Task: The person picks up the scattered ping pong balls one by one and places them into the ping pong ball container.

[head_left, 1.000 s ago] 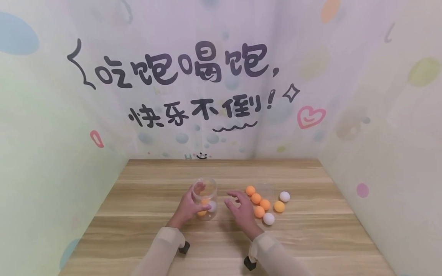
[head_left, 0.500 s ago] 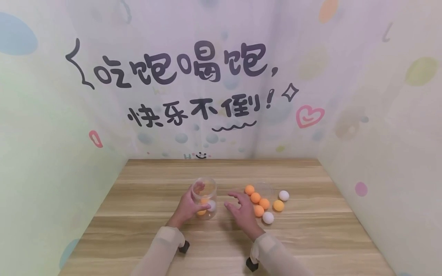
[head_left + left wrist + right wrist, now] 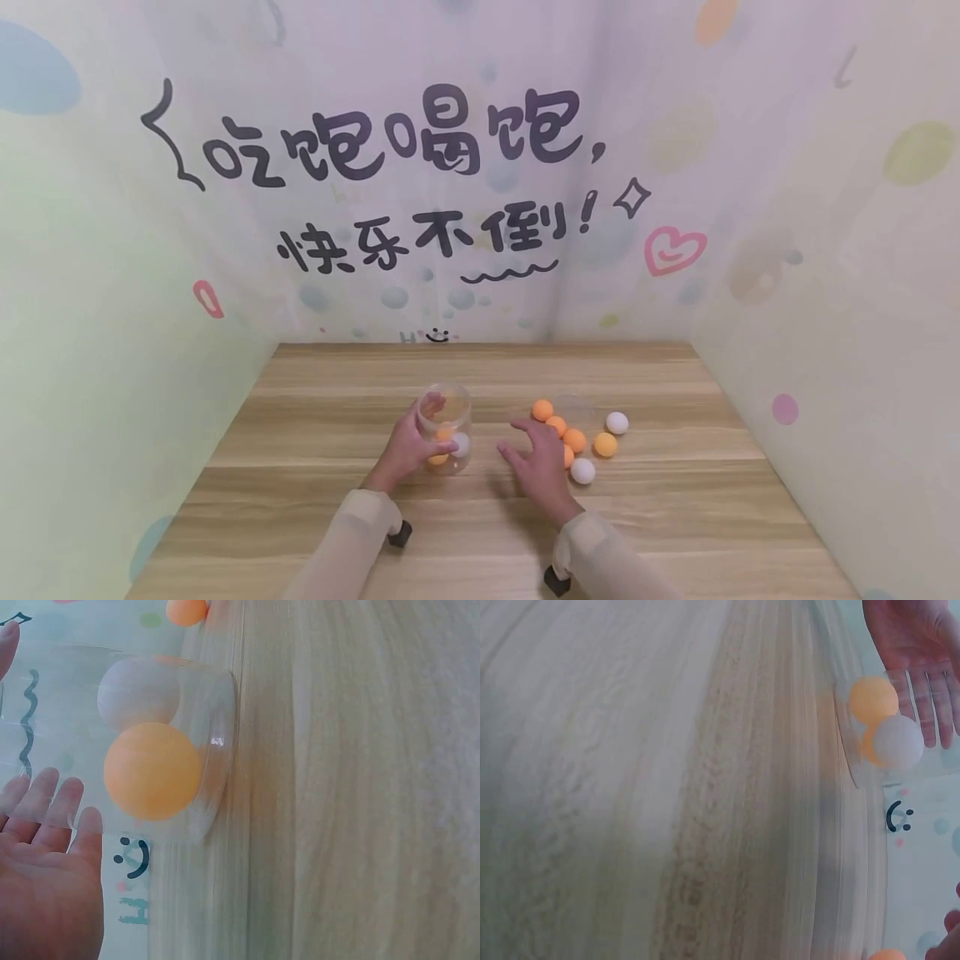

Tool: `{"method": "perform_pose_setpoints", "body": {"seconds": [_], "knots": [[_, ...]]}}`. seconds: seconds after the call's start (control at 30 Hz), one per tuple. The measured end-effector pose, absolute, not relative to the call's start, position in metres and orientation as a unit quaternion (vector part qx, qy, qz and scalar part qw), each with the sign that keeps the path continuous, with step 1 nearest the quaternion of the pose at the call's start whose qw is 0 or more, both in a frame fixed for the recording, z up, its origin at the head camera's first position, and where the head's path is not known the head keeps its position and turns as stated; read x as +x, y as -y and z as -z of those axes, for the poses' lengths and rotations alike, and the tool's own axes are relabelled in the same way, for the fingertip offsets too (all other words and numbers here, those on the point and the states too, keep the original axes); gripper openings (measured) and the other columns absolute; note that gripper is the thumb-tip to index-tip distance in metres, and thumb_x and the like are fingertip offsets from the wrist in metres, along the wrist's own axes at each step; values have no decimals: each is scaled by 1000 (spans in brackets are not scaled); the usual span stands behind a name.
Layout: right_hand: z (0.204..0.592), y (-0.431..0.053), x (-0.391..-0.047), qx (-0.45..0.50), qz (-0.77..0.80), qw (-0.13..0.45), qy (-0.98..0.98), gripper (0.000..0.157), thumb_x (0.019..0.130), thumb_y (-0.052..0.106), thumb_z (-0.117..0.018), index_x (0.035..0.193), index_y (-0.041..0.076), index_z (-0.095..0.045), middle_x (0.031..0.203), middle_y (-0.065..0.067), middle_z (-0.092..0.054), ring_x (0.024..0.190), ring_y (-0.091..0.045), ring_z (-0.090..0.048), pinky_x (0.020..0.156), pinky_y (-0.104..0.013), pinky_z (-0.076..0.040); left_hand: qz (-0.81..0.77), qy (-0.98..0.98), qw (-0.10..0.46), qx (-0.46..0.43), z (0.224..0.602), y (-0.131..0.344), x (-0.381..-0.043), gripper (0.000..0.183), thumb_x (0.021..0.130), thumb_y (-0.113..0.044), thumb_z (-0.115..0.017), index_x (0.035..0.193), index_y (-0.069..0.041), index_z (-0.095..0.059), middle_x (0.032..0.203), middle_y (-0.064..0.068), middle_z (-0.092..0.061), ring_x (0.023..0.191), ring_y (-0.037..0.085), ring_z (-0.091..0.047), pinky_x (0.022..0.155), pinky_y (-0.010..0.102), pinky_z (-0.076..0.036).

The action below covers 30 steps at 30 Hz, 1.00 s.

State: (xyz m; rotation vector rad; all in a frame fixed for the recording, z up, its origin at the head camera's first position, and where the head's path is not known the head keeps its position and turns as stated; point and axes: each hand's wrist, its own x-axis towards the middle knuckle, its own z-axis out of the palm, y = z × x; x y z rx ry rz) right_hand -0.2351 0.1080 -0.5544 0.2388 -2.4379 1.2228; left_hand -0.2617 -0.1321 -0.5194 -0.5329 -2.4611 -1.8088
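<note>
A clear plastic jar (image 3: 454,413) stands upright on the table, gripped round its side by my left hand (image 3: 405,447). Inside it lie a white ping-pong ball (image 3: 135,690) and orange ones (image 3: 152,771), low near the bottom. To the right, my right hand (image 3: 546,468) hovers with fingers loosely spread and nothing in them. Just beyond its knuckles is a slanting row of orange ping-pong balls (image 3: 574,440), partly hidden by the hand. In the right wrist view only its fingertips (image 3: 951,941) show at the edge.
A flat clear disc (image 3: 576,407) lies behind the orange row. Farther right are a yellow-orange ball (image 3: 605,444) and a white ball (image 3: 617,422); another white ball (image 3: 582,471) sits nearer. Printed curtain walls (image 3: 480,308) border the wooden table (image 3: 337,375) behind and at both sides.
My right hand has shifted slightly right, away from the jar, and now covers more of the orange balls. The left hand and jar stay in place.
</note>
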Motion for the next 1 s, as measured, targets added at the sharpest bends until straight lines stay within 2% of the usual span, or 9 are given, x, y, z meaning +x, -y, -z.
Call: {"method": "perform_pose_setpoints", "body": {"seconds": [0.17, 0.37, 0.53, 0.77, 1.0], "knots": [[555, -108, -232, 58, -402, 212, 889, 45, 81, 29, -81, 118, 8, -65, 121, -7, -64, 114, -29, -46, 97, -52, -28, 592, 788, 30, -164, 541, 134, -274, 89, 68, -5, -88, 143, -6, -40, 144, 19, -47, 134, 34, -42, 109, 53, -31], [556, -107, -230, 43, -371, 220, 901, 49, 80, 32, -81, 119, 9, -64, 122, -7, -63, 117, -31, -44, 97, -54, -27, 592, 789, 36, -163, 544, 135, -276, 88, 67, -10, -90, 142, -10, -42, 142, 14, -50, 133, 30, -43, 109, 51, -33], [558, -108, -229, 39, -347, 227, 909, 52, 78, 33, -82, 121, 9, -63, 122, -7, -62, 116, -31, -44, 99, -53, -27, 593, 789, 26, -159, 541, 134, -274, 88, 69, -7, -88, 144, -9, -41, 144, 16, -47, 134, 32, -41, 109, 52, -31], [561, -106, -228, 29, -341, 221, 913, 55, 75, 31, -85, 119, 7, -62, 122, -8, -60, 119, -33, -44, 101, -54, -26, 592, 787, 8, -173, 515, 134, -260, 87, 72, -1, -84, 144, 3, -36, 145, 25, -42, 135, 39, -38, 109, 53, -31], [563, -105, -228, 20, -339, 216, 915, 54, 75, 31, -85, 117, 7, -62, 122, -8, -60, 118, -34, -44, 100, -56, -27, 585, 792, 11, -173, 509, 133, -256, 88, 71, -1, -85, 144, 4, -36, 144, 25, -43, 134, 40, -39, 108, 54, -32]]}}
